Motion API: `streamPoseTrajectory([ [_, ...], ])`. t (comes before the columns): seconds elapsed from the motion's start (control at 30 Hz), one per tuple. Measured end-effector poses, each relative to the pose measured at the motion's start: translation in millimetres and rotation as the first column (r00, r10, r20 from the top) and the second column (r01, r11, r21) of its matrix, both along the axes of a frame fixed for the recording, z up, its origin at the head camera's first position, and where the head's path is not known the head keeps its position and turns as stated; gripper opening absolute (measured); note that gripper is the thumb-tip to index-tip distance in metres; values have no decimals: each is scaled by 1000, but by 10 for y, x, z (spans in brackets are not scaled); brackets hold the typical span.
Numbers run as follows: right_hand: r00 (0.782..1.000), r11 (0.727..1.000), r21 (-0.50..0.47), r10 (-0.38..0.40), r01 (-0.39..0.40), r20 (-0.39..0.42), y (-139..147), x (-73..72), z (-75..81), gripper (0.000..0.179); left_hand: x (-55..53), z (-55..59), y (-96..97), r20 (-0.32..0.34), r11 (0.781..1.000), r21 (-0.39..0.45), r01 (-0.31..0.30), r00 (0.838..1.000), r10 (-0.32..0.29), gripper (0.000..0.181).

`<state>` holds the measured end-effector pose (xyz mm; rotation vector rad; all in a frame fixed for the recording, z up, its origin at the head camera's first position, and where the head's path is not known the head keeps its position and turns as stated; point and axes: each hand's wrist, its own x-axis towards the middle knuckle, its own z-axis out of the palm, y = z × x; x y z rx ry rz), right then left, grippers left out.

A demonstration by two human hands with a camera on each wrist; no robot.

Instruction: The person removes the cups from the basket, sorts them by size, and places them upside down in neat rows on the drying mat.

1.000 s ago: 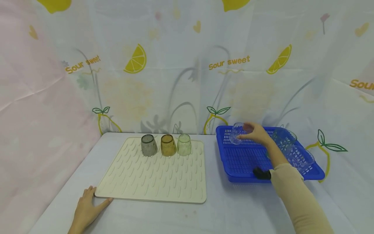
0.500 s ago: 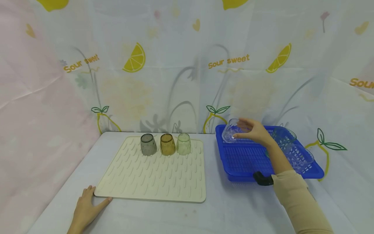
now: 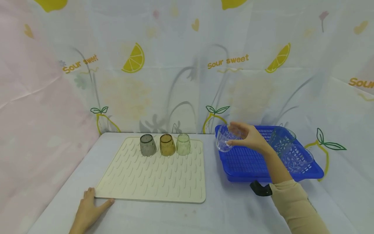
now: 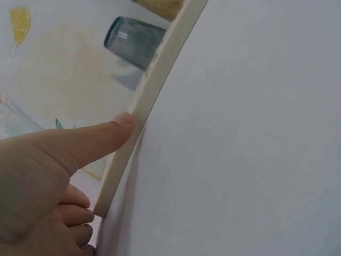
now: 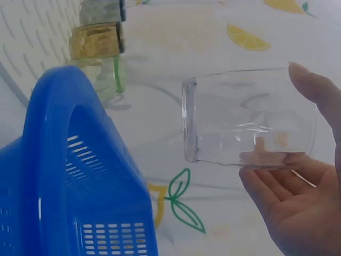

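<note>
My right hand [image 3: 250,138] holds a clear drinking glass [image 3: 222,142] over the left rim of the blue plastic basket [image 3: 233,178]. In the right wrist view the thumb and fingers grip the glass near its rim, and its thick base points down. My left hand [image 3: 87,209] lies at the near left corner of the cream ribbed drying mat [image 3: 152,182], its thumb touching the front edge. Along the mat's back stand a grey glass [image 3: 148,146], an amber glass [image 3: 167,146] and a pale green glass [image 3: 183,145], narrower ends up.
On the right side of the basket sit a greenish clear glass vessel [image 3: 281,139] and a clear glass bowl [image 3: 298,159], partly behind the right forearm. A lemon-printed cloth [image 3: 175,81] hangs close behind the table. A black strap end [image 3: 261,189] sticks out from the right sleeve.
My right hand has carried the clear glass leftward from inside the basket to its left rim, turning it from tilted towards upright. The left hand has stayed at the mat's corner.
</note>
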<state>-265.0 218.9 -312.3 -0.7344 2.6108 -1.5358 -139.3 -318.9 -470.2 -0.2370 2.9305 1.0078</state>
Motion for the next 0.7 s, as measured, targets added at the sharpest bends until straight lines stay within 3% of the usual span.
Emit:
streamPoseTrajectory([
  [0.1, 999, 999, -23, 40, -40, -8, -69, 42, 7, 76, 5, 72, 121, -32, 999, -10, 38, 999, -38, 107],
  [0.2, 997, 997, -25, 74, -75, -22, -139, 75, 18, 76, -10, 172, 289, -136, 996, -46, 76, 987, -82, 98],
  [0.3, 994, 995, -20, 101, -102, -45, -197, 99, 30, 76, -42, 300, 493, -249, 994, -25, 106, 962, -109, 80],
  [0.4, 989, 991, -28, 132, -134, -65, -243, 126, 36, 76, -91, 431, 730, -350, 986, 58, 159, 928, -129, 63],
  [0.53, 981, 984, -40, 171, -175, -88, -303, 176, 44, 76, -159, 586, 1050, -435, 950, 160, 267, 883, -175, 53],
  [0.7, 973, 978, -35, 200, -205, -118, -397, 241, 40, 76, -227, 773, 1355, -479, 875, 260, 409, 841, -251, 49],
])
